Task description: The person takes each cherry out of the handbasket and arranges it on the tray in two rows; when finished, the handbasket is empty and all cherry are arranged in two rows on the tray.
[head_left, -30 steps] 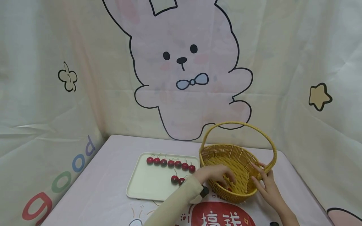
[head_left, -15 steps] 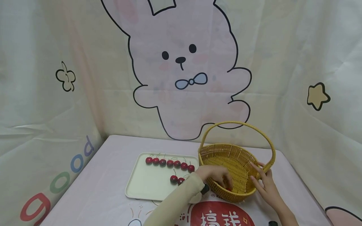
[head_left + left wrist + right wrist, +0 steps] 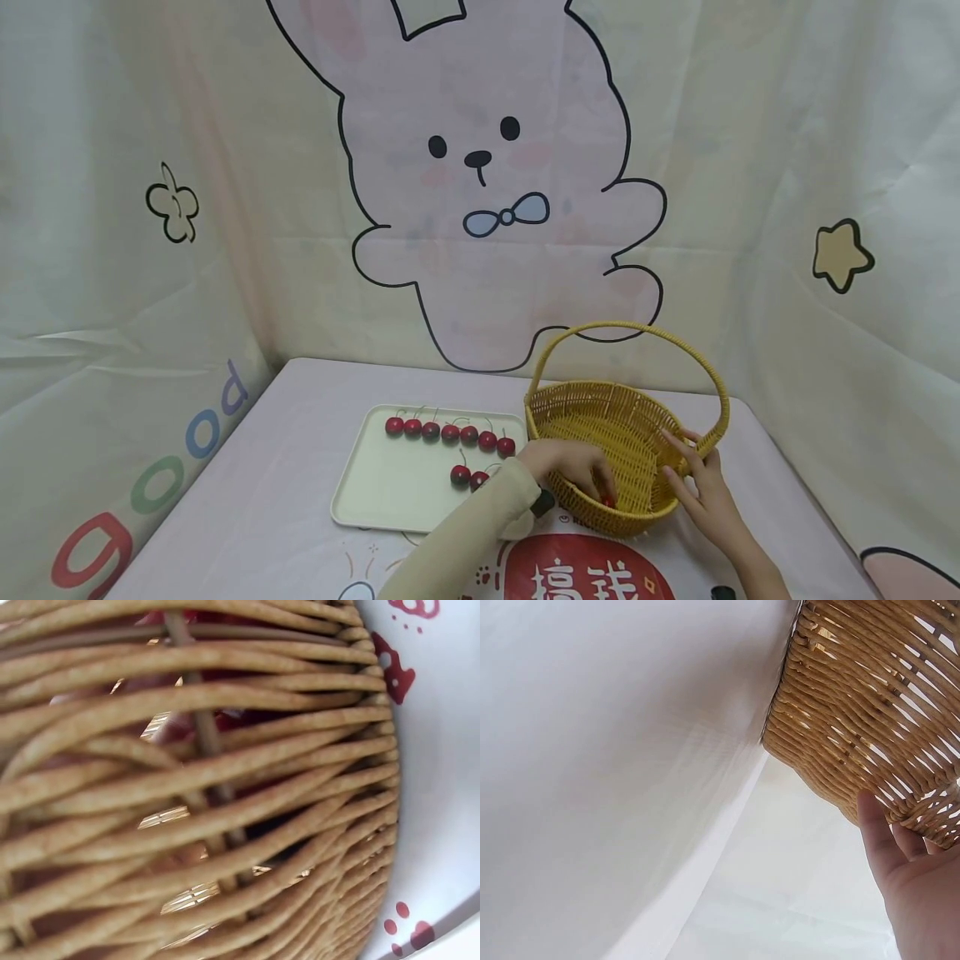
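A yellow woven basket (image 3: 637,458) with a tall arched handle stands on the right of the table. My left hand (image 3: 570,461) reaches over its near-left rim, fingers curled down inside around a red cherry (image 3: 607,502) low by the near wall. Dark red fruit (image 3: 247,716) shows through the weave in the left wrist view; the left hand itself is mostly hidden there. On the opposite side, my right hand (image 3: 708,496) grips the basket's rim near the foot of the handle. In the right wrist view, its fingers (image 3: 880,836) lie against the outer weave.
Left of the basket lies a cream tray (image 3: 375,500). A row of cherries (image 3: 450,433) with stems lines its far edge, and more cherries (image 3: 461,476) sit nearer, partly behind the left sleeve (image 3: 472,533). Printed cloth walls (image 3: 480,292) enclose the table.
The left fingers have drawn closer together around the cherry inside the basket. The right hand keeps its hold on the rim, and the basket stays in place.
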{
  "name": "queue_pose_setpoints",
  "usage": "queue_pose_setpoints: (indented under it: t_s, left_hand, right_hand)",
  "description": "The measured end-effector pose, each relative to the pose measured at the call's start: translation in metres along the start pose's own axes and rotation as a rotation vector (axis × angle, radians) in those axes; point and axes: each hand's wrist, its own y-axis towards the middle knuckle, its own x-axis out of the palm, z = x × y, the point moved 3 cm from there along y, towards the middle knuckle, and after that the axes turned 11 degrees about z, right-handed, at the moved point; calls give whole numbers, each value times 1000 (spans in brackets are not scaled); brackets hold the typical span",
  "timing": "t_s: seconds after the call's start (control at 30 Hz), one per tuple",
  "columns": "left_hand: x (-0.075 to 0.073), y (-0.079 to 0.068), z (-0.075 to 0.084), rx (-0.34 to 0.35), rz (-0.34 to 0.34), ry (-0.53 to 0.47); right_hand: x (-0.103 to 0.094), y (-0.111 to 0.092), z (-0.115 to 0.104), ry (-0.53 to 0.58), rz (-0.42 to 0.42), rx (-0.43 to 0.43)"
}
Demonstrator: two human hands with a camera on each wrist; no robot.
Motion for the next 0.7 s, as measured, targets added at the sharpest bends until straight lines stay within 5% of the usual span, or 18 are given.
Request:
queue_pose_setpoints:
  t_s: [0.7]
  left_hand:
    - [-12, -11, -3, 102, 280, -76]
  right_hand:
    - [0, 0, -2, 14, -7, 4]
